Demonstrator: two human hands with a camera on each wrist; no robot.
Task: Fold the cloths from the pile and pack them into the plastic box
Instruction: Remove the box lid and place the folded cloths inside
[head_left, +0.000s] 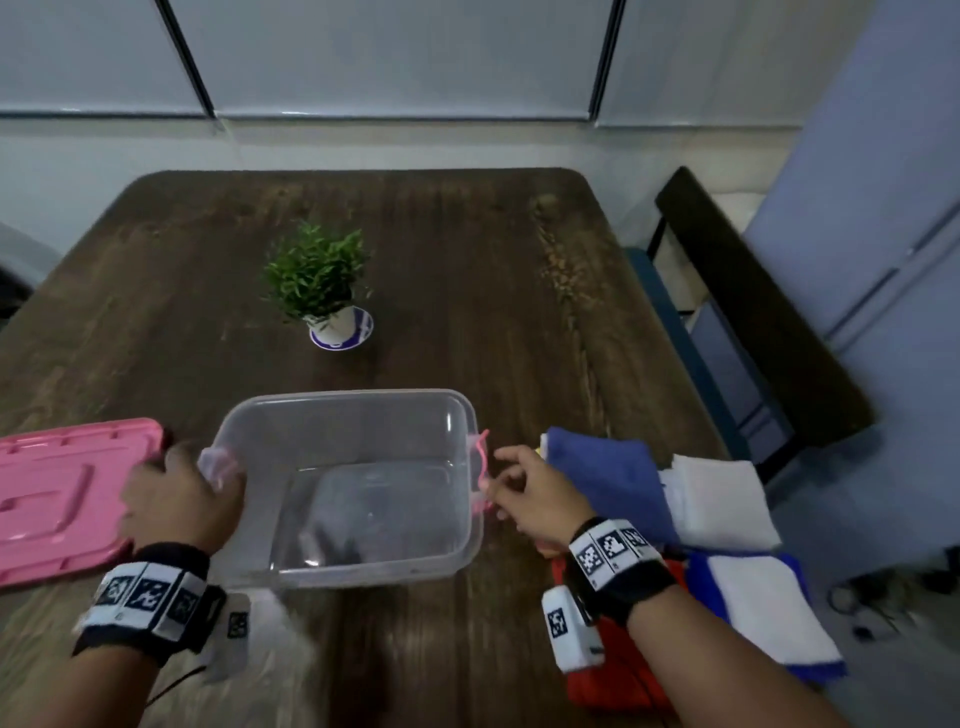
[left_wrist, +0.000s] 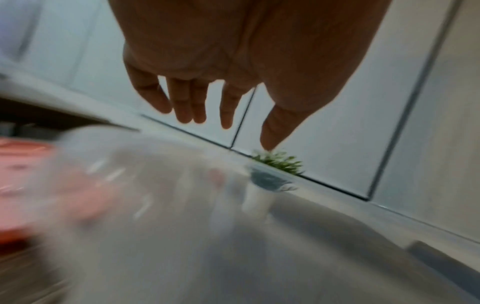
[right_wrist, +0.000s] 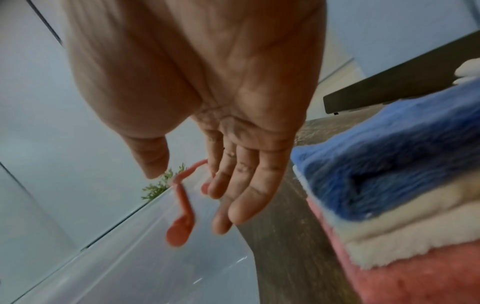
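Observation:
The clear plastic box (head_left: 353, 397) stands empty on the near middle of the table. My left hand (head_left: 208, 478) is at its left end, by the left latch. In the left wrist view its fingers (left_wrist: 187, 111) are straight and hold nothing above the blurred box (left_wrist: 155, 216). At the box's right end, my right hand (head_left: 501, 478) has loose fingers (right_wrist: 241, 197) beside the raised pink latch (right_wrist: 182, 222). The pile lies right of the box: a blue cloth (head_left: 608, 478), a white one (head_left: 722, 499), a blue-and-white one (head_left: 763, 608) and a red one (head_left: 623, 675).
The pink lid (head_left: 62, 493) lies flat left of the box, near my left hand. A small potted plant (head_left: 327, 280) stands mid-table beyond the box. A dark chair (head_left: 753, 312) stands off the table's right edge (head_left: 660, 312).

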